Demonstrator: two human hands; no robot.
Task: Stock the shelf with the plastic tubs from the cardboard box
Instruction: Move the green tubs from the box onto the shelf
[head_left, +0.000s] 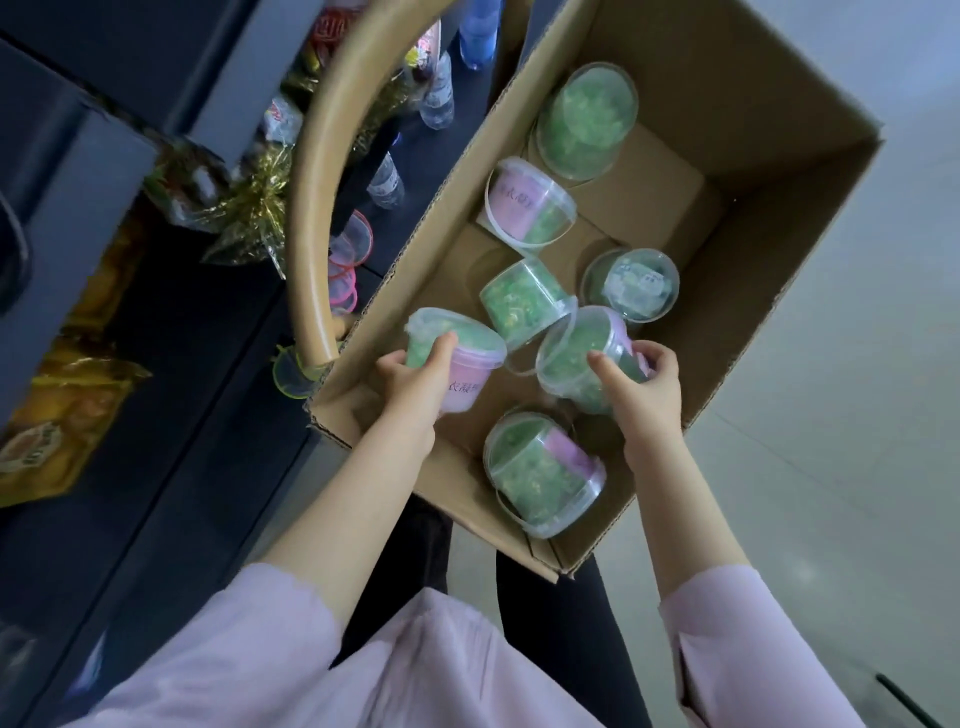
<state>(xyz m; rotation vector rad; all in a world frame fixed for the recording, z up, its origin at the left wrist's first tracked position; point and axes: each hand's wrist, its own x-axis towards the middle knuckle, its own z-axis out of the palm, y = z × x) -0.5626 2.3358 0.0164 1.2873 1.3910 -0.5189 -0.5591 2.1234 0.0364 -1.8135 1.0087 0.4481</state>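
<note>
- Fingers (441, 347) of the left hand (410, 387) are curled round a small clear plastic tub (467, 387) of green filling with a pink label. Fingers (602, 366) of the right hand (649, 395) clasp a second tub (571, 358) of the same kind, so both hands are full
- Large open brown cardboard box (753, 104): it lies in front of the person's legs, with its left wall just beside the shelf
- Dark blue-grey shelf (182, 441): it runs along the person's left and already carries clear water bottles (437, 98) and gold foil packets (57, 415). A curved tan handle (311, 182) arches over its near edge
- Five more tubs (540, 467) lie loose on the box floor, some upright and some tipped over; the one farthest back looks the biggest
- Left-held tub: it is low inside the box close to the left wall, tilted, with its lid pointing up and away towards the shelf
- Right-held tub: it is mid-box and tipped so its lid faces left, touching or nearly touching a toppled neighbour
- Since the shelf lies to the left, the left hand is the nearer one. Its tub likely goes up first, and must clear the box wall and the tan handle on the way
</note>
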